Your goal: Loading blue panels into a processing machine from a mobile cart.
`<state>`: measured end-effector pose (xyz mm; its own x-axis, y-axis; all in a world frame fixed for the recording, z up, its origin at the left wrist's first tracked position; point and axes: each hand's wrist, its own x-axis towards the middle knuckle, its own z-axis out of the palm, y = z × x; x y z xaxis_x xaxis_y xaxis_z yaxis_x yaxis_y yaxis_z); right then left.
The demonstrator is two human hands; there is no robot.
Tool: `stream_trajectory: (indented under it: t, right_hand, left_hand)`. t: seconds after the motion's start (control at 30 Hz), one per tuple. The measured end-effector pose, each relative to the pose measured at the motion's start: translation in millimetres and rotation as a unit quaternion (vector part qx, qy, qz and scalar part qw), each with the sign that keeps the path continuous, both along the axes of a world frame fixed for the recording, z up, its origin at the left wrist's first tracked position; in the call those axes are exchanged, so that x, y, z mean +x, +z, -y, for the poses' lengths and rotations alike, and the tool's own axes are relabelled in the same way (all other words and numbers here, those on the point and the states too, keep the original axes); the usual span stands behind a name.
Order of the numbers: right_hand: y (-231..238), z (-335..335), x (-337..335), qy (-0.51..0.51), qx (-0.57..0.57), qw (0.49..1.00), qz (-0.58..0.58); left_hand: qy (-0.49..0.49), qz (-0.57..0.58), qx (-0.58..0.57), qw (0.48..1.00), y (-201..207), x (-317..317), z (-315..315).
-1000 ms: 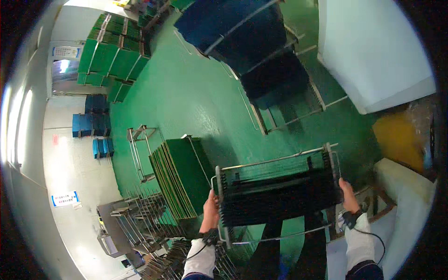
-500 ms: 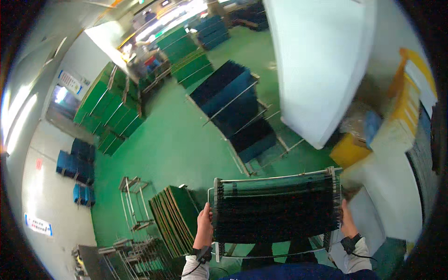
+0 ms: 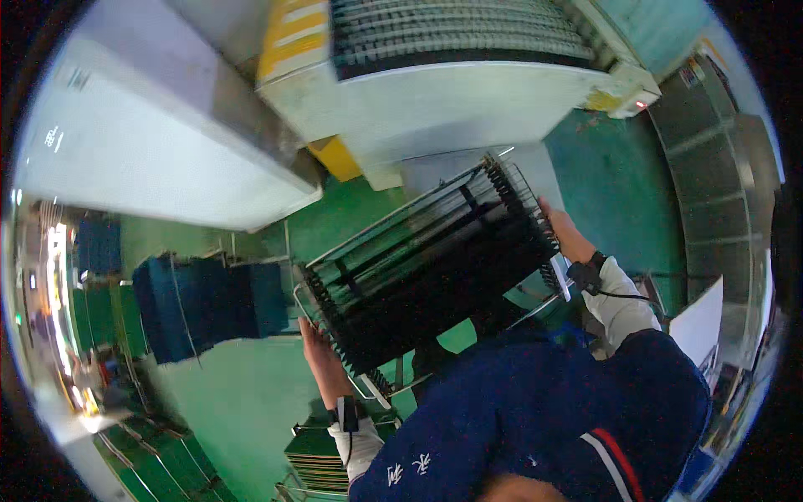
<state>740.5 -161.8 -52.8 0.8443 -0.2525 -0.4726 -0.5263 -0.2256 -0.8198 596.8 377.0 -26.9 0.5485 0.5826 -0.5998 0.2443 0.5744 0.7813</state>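
Observation:
A metal wire rack (image 3: 520, 205) with toothed ends is held out in front of my body. It carries a row of thin dark panels (image 3: 443, 289) packed closely together, with a see-through gap near its far rail. My left hand (image 3: 322, 356) is closed on the rack's left end, and my right hand (image 3: 567, 234) grips the right end. The rack slants in view, its right end farther from me than its left. My fingertips are partly hidden behind the end frames.
Ahead stands a white machine (image 3: 452, 109) with a slatted bed on top. A tall white cabinet (image 3: 159, 142) is at the left, with stacked blue panels (image 3: 209, 309) below it. Green panels (image 3: 318, 460) stand near my left forearm. Metal cabinets (image 3: 711, 192) line the right.
My view has swung to the right, bringing the white machine in front and the white cabinet to the left. The rack has turned from nearly level to slanted, still in both hands.

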Motion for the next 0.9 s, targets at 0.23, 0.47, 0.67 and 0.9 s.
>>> stream_trajectory:
  t: [0.23,0.47,0.67,0.9]
  right_hand:
    - [-10.6,140.1,12.2,0.073,0.030,0.996,0.039]
    - [-21.0,177.0,70.6,-0.124,0.036,0.991,-0.016]
    - [-106.3,232.6,94.7,-0.053,0.045,0.998,-0.005]
    - [-115.7,243.0,98.2,-0.060,-0.064,0.996,0.015]
  left_hand:
    - [-0.125,-0.005,-0.097,0.987,-49.9,139.7,76.8]
    - [-0.170,-0.020,-0.037,0.984,-73.0,254.2,142.6]
    - [-0.239,-0.057,-0.069,0.967,-112.4,273.0,149.6]
    - [-0.273,-0.045,-0.025,0.961,-116.1,235.2,145.1]
